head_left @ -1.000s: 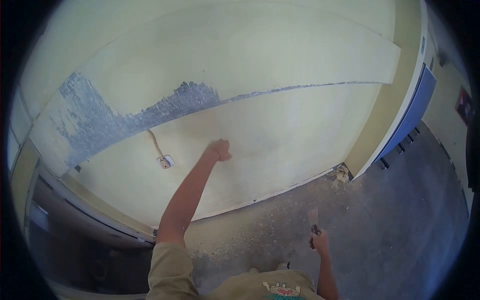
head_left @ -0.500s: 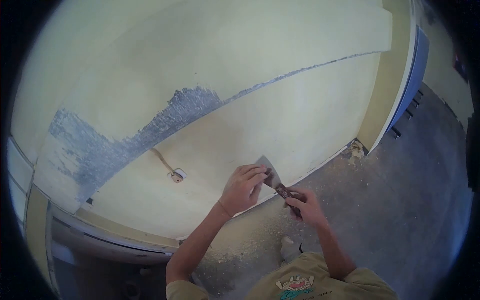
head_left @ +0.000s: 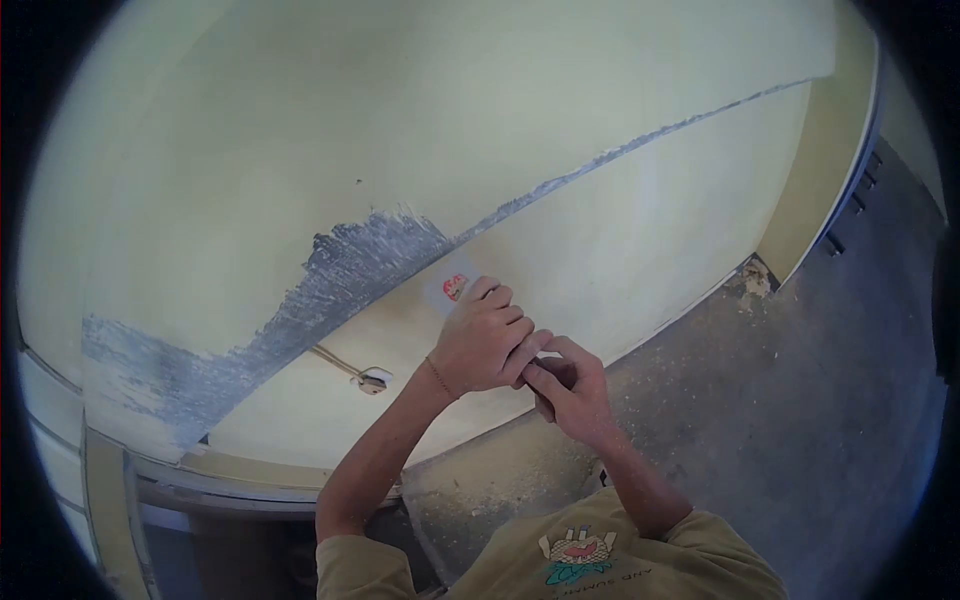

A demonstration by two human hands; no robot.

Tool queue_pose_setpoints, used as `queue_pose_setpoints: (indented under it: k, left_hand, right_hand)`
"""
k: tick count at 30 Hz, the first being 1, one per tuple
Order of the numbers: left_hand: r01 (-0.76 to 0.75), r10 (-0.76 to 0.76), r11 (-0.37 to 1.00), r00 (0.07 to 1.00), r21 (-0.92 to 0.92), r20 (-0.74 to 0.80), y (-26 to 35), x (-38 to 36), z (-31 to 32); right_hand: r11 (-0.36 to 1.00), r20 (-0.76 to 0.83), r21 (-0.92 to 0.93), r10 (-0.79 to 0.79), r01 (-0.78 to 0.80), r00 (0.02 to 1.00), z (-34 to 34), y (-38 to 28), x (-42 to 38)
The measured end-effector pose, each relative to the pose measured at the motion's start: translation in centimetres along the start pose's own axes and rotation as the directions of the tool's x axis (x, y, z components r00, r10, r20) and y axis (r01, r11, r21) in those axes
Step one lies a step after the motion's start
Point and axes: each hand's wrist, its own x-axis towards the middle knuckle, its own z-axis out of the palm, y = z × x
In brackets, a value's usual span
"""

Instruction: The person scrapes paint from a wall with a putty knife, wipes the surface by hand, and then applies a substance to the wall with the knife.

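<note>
A putty knife [head_left: 440, 291] with a red mark on its wide blade points up and left toward the wall. Around its dark handle my right hand [head_left: 580, 402] is closed, with the handle's end showing below the fingers. My left hand [head_left: 488, 338] is wrapped over the middle of the knife, its fingertips meeting those of my right hand, and hides much of the tool. The blade overlaps the pale wall [head_left: 640, 230] just under a grey scraped strip [head_left: 345, 275], where paint has come off in rough streaks.
A socket box with loose wires [head_left: 373, 380] sticks out of the wall at left. Paint flakes [head_left: 490, 495] lie on the concrete floor [head_left: 700, 420]. A door frame [head_left: 845, 130] stands at right, and a broken wall corner [head_left: 757, 280] is near its foot.
Both hands have brought the putty knife up and left, so its blade is now near the grey strip. My left hand has closed further over the tool. The view has shifted slightly.
</note>
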Motion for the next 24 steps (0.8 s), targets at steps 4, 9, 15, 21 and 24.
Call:
queue_pose_setpoints:
  k: [4,9,15,21,24]
  left_hand:
    - [0.011,-0.011,0.999,1.000,0.043,0.006,-1.2,0.8,-0.3]
    - [0.005,-0.009,0.999,0.996,0.048,0.088,-1.5,0.9,0.1]
    - [-0.003,-0.014,0.998,0.972,0.070,0.235,-2.2,1.3,-0.3]
    - [-0.044,0.028,0.997,0.961,0.055,0.273,-3.0,1.8,-0.8]
    - [-0.018,0.011,0.999,0.970,0.030,0.241,-2.7,1.3,-0.7]
  right_hand:
    - [0.999,-0.024,0.001,-0.040,0.040,0.999,0.5,0.6,1.4]
    - [0.998,-0.080,0.056,0.045,-0.040,0.996,0.7,0.2,1.5]
    - [0.999,-0.132,0.028,0.048,-0.045,0.990,0.8,1.4,2.1]
    - [0.997,-0.189,0.022,0.083,-0.081,0.978,1.8,1.6,2.1]
    - [0.996,-0.197,0.054,0.082,-0.072,0.977,1.6,1.2,1.6]
